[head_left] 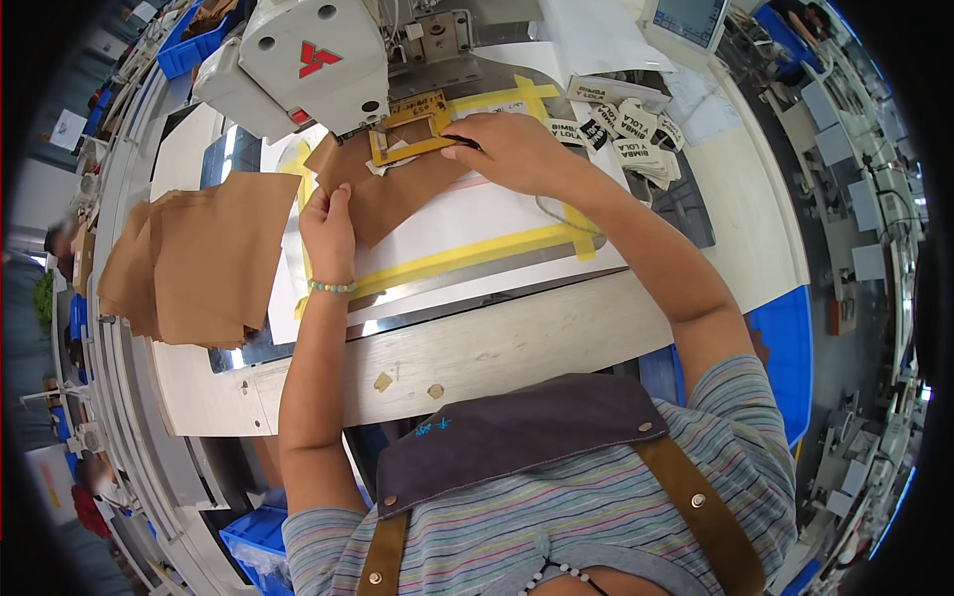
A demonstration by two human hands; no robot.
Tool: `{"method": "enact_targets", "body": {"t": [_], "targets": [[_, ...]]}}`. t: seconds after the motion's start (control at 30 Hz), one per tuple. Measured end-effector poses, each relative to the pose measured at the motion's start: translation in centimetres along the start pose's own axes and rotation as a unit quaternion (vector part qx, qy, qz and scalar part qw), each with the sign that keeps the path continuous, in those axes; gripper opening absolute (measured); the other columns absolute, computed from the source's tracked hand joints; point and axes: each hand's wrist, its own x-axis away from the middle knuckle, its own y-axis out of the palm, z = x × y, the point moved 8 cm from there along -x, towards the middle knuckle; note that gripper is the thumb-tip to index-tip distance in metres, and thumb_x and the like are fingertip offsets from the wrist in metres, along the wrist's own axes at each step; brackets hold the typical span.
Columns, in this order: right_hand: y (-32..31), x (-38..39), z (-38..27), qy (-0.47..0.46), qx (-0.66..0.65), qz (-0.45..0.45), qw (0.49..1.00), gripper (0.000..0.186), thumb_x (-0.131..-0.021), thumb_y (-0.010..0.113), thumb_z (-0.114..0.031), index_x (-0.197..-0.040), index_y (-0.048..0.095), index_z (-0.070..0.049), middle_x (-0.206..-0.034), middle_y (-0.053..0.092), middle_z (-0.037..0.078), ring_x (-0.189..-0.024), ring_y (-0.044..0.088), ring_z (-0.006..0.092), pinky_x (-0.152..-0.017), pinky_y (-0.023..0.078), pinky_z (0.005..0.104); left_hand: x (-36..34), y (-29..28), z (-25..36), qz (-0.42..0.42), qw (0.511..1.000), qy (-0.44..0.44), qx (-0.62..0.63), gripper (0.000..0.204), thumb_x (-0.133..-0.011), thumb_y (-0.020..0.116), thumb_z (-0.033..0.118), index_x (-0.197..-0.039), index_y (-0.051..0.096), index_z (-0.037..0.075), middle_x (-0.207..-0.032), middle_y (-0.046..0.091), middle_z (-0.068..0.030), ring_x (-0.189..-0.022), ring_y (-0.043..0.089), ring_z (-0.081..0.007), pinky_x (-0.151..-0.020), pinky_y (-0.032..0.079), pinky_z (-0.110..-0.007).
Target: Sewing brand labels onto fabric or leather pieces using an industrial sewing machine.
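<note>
My left hand (330,223) pinches the left edge of a brown sheet piece (397,204) lying beneath the white sewing machine head (298,70). A yellow clamp frame (402,151) rests on that piece, with a small white patch showing beneath it. My right hand (507,154) is closed on a slim black tool (460,139) at the frame's right side. Under the piece is a white board (437,228) edged with yellow tape.
Brown pieces (194,268) are stacked at the left. Printed label patches (646,149) lie piled at the right, below a screen (686,22). Blue bins (785,353) stand beside and below the table (497,348). Another person (810,25) is at the back right.
</note>
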Motion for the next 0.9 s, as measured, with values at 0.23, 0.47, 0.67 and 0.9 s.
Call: {"method": "enact_targets", "body": {"t": [0.23,0.47,0.67,0.9], "targets": [[2.6,-0.7,-0.7,-0.051,0.023,0.017,0.998,0.053,-0.099,0.066,-0.044,-0.137,0.065,-0.007,-0.128,0.068,0.013,-0.104,0.069,0.0331,-0.091,0.055,0.0428,-2.0,2.0,3.5,-0.051,0.932,0.167,-0.318,0.037,-0.091,0.079,0.027,-0.083,0.059,-0.003,-0.064,0.056,-0.0176,-0.057,0.057,-0.0308,-0.059,0.047,-0.041],[3.1,-0.3,-3.0,-0.138,0.109,0.033,0.984,0.041,-0.091,0.076,-0.038,-0.117,0.069,-0.007,-0.12,0.065,0.008,-0.092,0.07,0.0272,-0.074,0.058,0.042,-2.5,2.4,0.7,-0.076,0.917,0.153,-0.36,0.044,-0.09,0.08,0.033,-0.078,0.06,-0.004,-0.065,0.061,-0.0215,-0.061,0.061,-0.0408,-0.06,0.049,-0.046],[3.3,1.5,-3.2,-0.209,0.136,0.065,0.966,0.02,-0.09,0.073,-0.019,-0.106,0.069,-0.009,-0.111,0.068,0.001,-0.084,0.071,0.0244,-0.064,0.057,0.0381,-1.7,3.2,-0.6,-0.149,0.981,-0.005,-0.126,0.047,-0.088,0.082,0.035,-0.074,0.061,-0.005,-0.062,0.06,-0.0207,-0.056,0.059,-0.0346,-0.059,0.048,-0.044],[2.9,4.3,-7.9,-0.239,0.118,0.014,0.964,0.016,-0.088,0.067,-0.012,-0.103,0.072,-0.014,-0.098,0.07,0.003,-0.085,0.072,0.0254,-0.068,0.06,0.0395,0.0,2.4,2.0,-0.188,0.899,0.124,-0.375,0.038,-0.09,0.079,0.026,-0.078,0.064,-0.006,-0.062,0.056,-0.0153,-0.055,0.054,-0.0222,-0.057,0.046,-0.038]]}}
